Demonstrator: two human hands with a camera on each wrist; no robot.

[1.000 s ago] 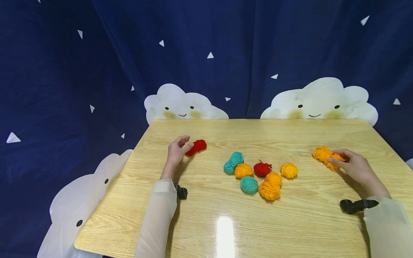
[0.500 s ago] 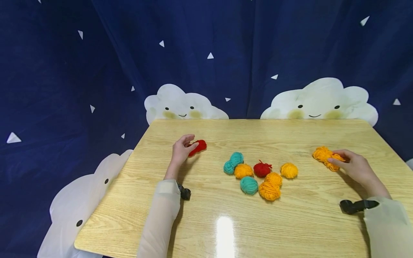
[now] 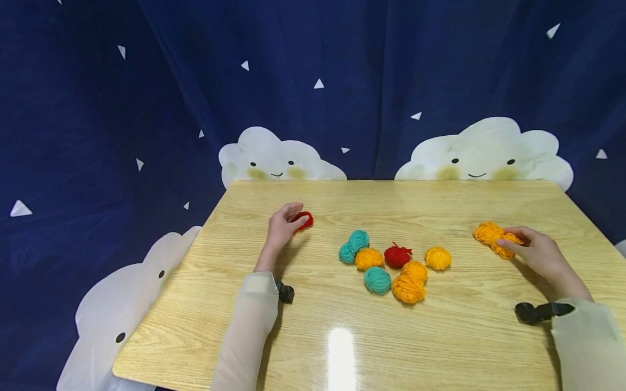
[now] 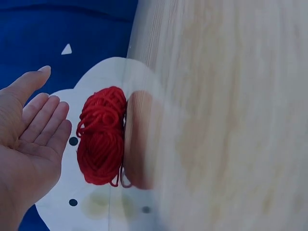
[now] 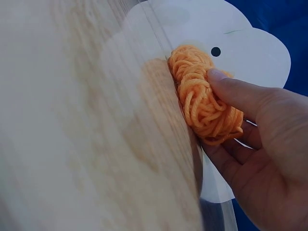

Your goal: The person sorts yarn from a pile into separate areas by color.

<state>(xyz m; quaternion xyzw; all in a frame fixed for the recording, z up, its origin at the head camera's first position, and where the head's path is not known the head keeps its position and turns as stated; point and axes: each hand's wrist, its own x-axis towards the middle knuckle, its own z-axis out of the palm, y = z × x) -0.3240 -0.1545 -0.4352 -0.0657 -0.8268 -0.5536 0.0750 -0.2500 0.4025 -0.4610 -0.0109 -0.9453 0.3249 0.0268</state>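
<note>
Over the red yarn bundle [image 4: 101, 137], which lies on the far left of the table, my left hand [image 3: 281, 225] hovers with relaxed fingers. In the left wrist view a gap shows between this hand and the yarn; the head view has the hand hiding much of the bundle. My right hand [image 3: 540, 255] holds one end of an orange yarn bundle [image 5: 207, 106] at the table's right side. Its thumb lies across the strands, and the other fingers curl behind them, partly hidden.
Mid-table sits a cluster of small yarn balls: teal ones [image 3: 377, 281], orange ones [image 3: 408, 289] and a red one [image 3: 397, 256]. A separate orange ball [image 3: 438, 258] lies just right of them. Behind the wooden table [image 3: 313, 347] hangs a dark blue curtain [image 3: 313, 43].
My left hand has moved to the right and slightly away, covering more of the red yarn bundle. My right hand and the orange bundle have stayed put.
</note>
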